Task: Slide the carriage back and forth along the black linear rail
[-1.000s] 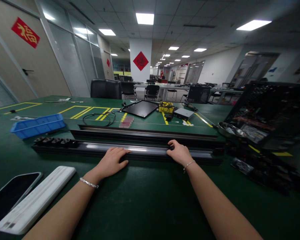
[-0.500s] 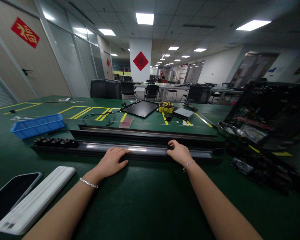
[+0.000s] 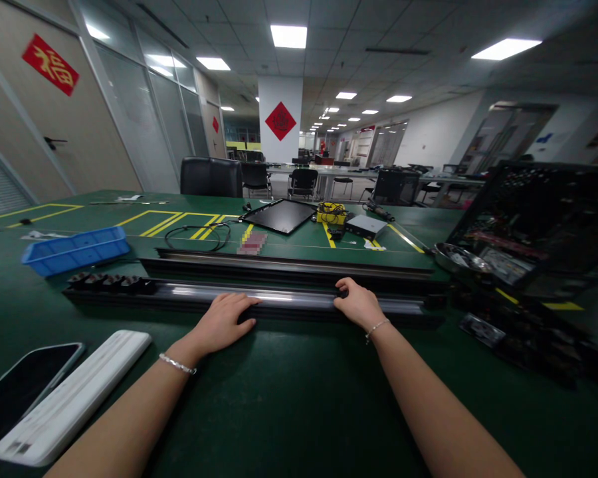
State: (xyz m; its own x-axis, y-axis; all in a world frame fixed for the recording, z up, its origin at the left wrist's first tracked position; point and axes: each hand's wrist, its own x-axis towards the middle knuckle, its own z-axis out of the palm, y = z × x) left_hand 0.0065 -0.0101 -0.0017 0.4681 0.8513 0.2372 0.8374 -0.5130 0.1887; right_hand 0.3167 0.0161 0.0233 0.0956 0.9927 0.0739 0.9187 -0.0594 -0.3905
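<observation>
Resting the left hand [image 3: 224, 323] flat and open on a long dark metal rail [image 3: 289, 299], which lies crosswise on the desk [image 3: 299, 405] on the person's side. Right hand [image 3: 359, 305] curls over the same rail beside a small black fitting [image 3: 341, 292]; can't tell if it's gripping. Second rail [image 3: 289, 265] lies parallel just behind. Blue plastic tray [image 3: 74, 251] sits toward the left side, phone [image 3: 20, 392] near the front-left corner. First rail lies flat, not lifted.
</observation>
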